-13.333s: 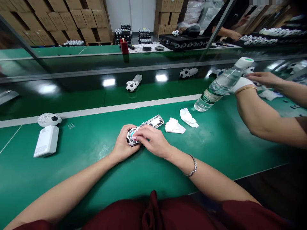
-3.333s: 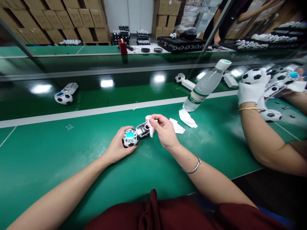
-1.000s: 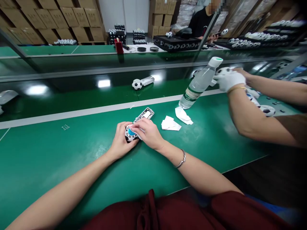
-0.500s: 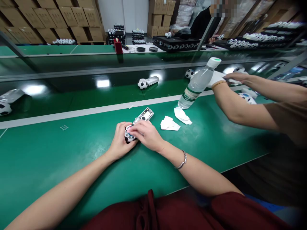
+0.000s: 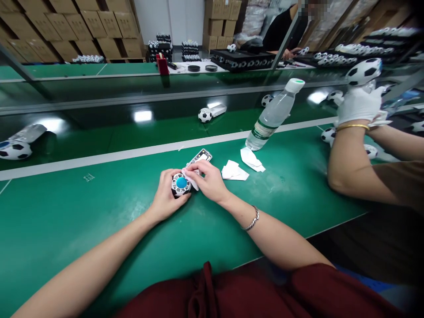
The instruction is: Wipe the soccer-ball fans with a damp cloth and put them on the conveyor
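My left hand [image 5: 167,197] grips a soccer-ball-patterned device [image 5: 181,183] from the left, its fingers curled round the side. A blue round face ringed by pale segments points up at me. From the device a clear, flat handle-like part [image 5: 202,155] extends to the upper right, partly covered by my right hand [image 5: 209,180]. That hand pinches a white wipe [image 5: 192,179] at the right edge of the blue face. Two crumpled white wipes, a nearer one [image 5: 234,171] and a farther one [image 5: 251,160], lie on the green table [image 5: 109,221] to the right.
A water bottle [image 5: 271,119] stands tilted in view behind the wipes. Beyond the white strip, a dark green belt [image 5: 132,132] carries more ball devices [image 5: 205,115]. At right, a co-worker's gloved hand [image 5: 359,105] is raised by a ball device [image 5: 364,72]. Trays stand farther back.
My right hand has shifted slightly right with the wipe, uncovering the blue face. Devices on the belt have moved right. The co-worker's arms have moved right, a gloved hand now raised.
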`<control>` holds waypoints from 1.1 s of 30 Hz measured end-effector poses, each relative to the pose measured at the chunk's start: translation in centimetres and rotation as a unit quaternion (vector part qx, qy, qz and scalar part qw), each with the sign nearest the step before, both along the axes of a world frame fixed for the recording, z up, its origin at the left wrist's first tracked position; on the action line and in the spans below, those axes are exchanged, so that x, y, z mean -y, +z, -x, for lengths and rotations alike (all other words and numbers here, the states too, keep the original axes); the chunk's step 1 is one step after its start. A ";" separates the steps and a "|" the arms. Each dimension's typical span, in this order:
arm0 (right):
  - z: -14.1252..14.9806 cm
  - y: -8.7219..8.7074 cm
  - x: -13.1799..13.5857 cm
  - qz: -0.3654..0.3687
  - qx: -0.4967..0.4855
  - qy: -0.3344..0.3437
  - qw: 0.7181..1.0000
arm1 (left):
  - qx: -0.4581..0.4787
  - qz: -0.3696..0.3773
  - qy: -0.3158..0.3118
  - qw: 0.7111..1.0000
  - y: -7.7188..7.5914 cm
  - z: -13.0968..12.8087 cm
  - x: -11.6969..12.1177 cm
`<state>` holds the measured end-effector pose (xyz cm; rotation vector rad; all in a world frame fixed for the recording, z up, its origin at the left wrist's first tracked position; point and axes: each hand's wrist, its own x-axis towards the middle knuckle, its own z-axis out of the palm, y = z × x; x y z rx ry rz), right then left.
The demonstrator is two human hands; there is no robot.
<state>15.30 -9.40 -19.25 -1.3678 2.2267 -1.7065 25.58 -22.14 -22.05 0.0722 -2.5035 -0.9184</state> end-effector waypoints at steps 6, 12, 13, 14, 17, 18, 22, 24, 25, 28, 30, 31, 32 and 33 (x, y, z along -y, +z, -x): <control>0.0 0.3 -0.7 0.044 0.055 -0.002 0.997 | 0.009 -0.009 0.001 1.000 0.1 -0.1 0.0; -0.4 -0.4 -0.3 -0.016 -0.100 0.124 0.987 | 0.002 -0.006 0.008 1.000 0.1 0.0 -0.1; -0.2 -0.4 -0.2 -0.024 -0.103 0.110 0.988 | 0.007 -0.008 0.008 1.000 0.1 0.0 -0.2; -0.1 -0.4 -0.2 -0.023 -0.093 0.088 0.991 | 0.014 -0.011 0.006 1.000 0.0 -0.1 -0.2; 0.5 -0.2 -0.3 0.011 -0.021 0.016 1.000 | 0.034 -0.044 0.004 0.998 0.1 -0.3 0.0; 0.6 0.0 -0.5 0.024 0.007 -0.005 1.000 | 0.041 -0.064 0.005 0.997 0.1 -0.2 0.2; 0.8 0.6 -1.0 0.045 0.066 -0.047 0.996 | 0.044 -0.130 0.010 0.991 0.3 1.6 2.5; 0.8 0.6 -1.0 0.046 0.094 -0.050 0.993 | 0.026 -0.122 0.022 0.992 0.4 3.9 4.5; 0.8 0.5 -1.0 0.049 0.129 -0.046 0.989 | 0.018 -0.109 0.034 0.993 0.5 5.4 5.8; 1.5 -0.1 -0.8 0.103 0.332 -0.024 0.937 | 0.007 -0.068 0.103 0.992 0.7 10.1 9.7; 2.2 -0.4 -0.7 0.157 0.483 -0.010 0.862 | 0.021 -0.049 0.149 0.987 0.8 12.5 12.1; 2.6 -0.5 -0.7 0.182 0.539 -0.004 0.822 | 0.033 -0.042 0.167 0.985 1.0 13.1 13.1; 3.0 -0.6 -0.8 0.203 0.582 0.003 0.787 | 0.042 -0.034 0.181 0.982 1.3 13.3 14.0; 3.3 -0.6 -0.8 0.219 0.615 0.012 0.757 | 0.046 -0.026 0.194 0.980 1.7 12.9 14.7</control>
